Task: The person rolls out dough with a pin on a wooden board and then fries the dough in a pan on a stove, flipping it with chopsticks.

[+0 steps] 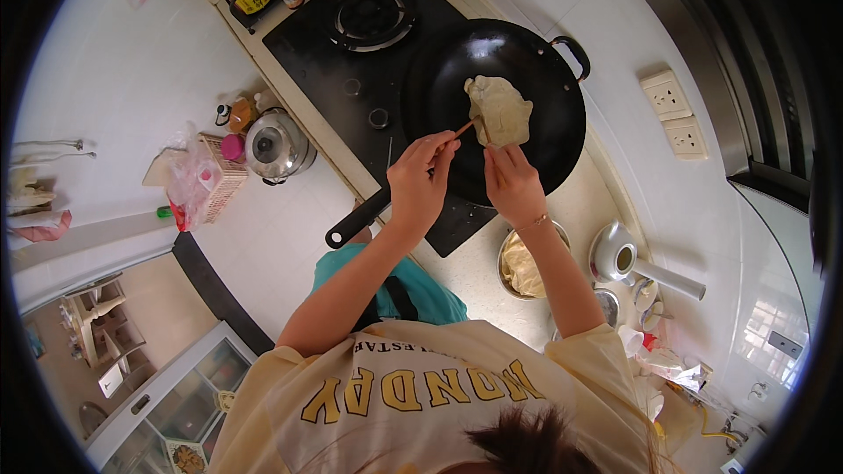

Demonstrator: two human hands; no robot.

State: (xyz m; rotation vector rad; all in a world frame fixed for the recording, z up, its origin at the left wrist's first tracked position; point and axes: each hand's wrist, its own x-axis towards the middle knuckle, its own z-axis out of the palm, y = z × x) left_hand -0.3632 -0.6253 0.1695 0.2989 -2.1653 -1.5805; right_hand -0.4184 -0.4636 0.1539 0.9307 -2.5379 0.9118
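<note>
A pale, thin flatbread (504, 105) with an uneven edge lies in a black wok (435, 72) on the gas hob. My left hand (419, 174) grips a wooden chopstick (466, 127) whose tip reaches the flatbread's near left edge. Pinched in my right hand (517, 181) is another chopstick (486, 130), pointing at the same near edge. The two tips almost meet there. The wok's long handle (359, 218) extends towards me on the left, beneath my left forearm. Whether the tips have gone under the flatbread, I cannot tell.
A metal bowl (507, 286) of folded flatbreads stands beneath my right forearm. Further right is a white pot with a long handle (609, 253). Beside the wok is a second burner (372, 16). A lidded steel pot (267, 145) sits on the floor near a basket (224, 181).
</note>
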